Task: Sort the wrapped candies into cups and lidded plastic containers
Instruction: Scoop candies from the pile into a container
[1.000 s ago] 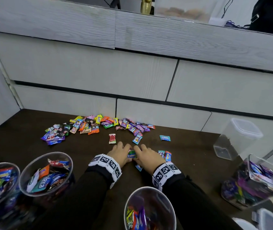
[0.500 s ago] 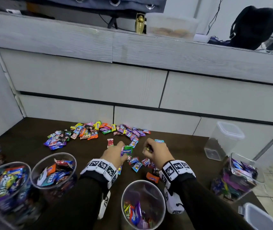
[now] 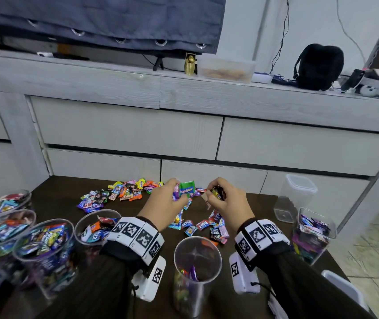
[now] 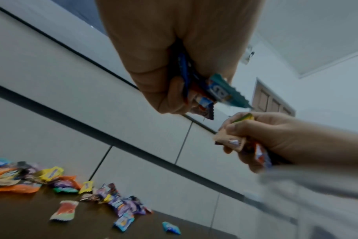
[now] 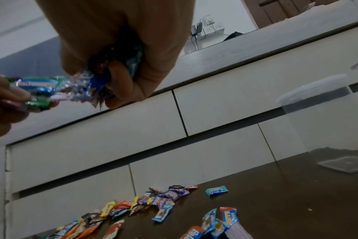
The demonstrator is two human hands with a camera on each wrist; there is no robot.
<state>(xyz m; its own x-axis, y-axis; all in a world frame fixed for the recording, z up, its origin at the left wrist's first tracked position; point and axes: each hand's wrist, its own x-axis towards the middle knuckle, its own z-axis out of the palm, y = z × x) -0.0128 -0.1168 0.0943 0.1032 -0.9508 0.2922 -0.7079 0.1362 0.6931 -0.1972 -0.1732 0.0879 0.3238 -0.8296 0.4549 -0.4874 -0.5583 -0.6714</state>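
A dark brown table (image 3: pixel 64 194) stands against pale grey drawer fronts (image 3: pixel 128 127). Along its near left side is a row of clear cups (image 3: pixel 45 247) filled with sorted candies, and one tall cup (image 3: pixel 196 268) stands at the near edge between the two forearms, with a few wrappers at its bottom. At the right stand a lidded plastic container (image 3: pixel 295 196) that looks nearly empty and an open container (image 3: pixel 313 236) packed with purple and blue wrappers. Loose wrapped candies (image 3: pixel 119 192) lie in a band along the far side of the table, and a smaller scatter (image 3: pixel 204 226) lies just below the hands.

Both hands are raised above the table, close together but apart, with the knuckles toward the head camera. The left hand (image 3: pixel 163 203) has its fingers curled tightly round a small bunch of candies; a green wrapper (image 3: pixel 186 189) sticks up from the fingertips, and the left wrist view shows a teal and blue wrapper (image 4: pixel 221 90) poking out below. The right hand (image 3: pixel 227 203) is likewise closed round several crinkled wrappers (image 5: pixel 88 85), a dark one (image 3: pixel 218 193) showing at its fingertips.
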